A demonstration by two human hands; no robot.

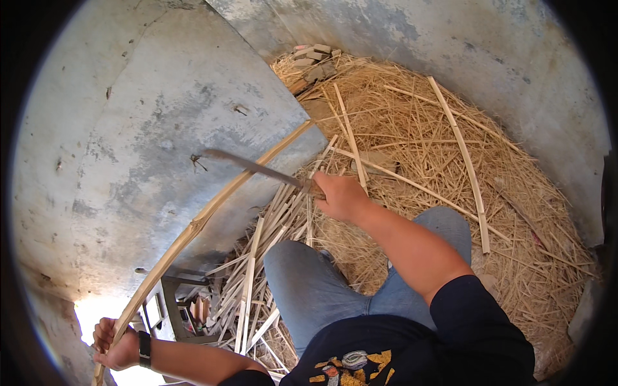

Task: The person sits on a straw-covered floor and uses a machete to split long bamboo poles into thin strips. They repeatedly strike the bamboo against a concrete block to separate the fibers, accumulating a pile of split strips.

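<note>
A long, pale bamboo strip (168,255) runs diagonally from the lower left up to the corner where the walls meet. Near its lower end, my left hand (122,349) is closed around it. My right hand (342,197) grips the handle of a long knife (278,175) with a narrow, dark blade. That blade crosses the strip in its upper part and points left toward the wall; whether the two touch, I cannot tell. A node bulges from the strip about midway along.
Bamboo shavings (412,148) cover the floor, with a long flat strip (460,141) lying on them at the right. Several split strips (250,283) are heaped by my left knee, near a dark metal frame (170,305). Bricks (312,55) sit at the far wall (418,29).
</note>
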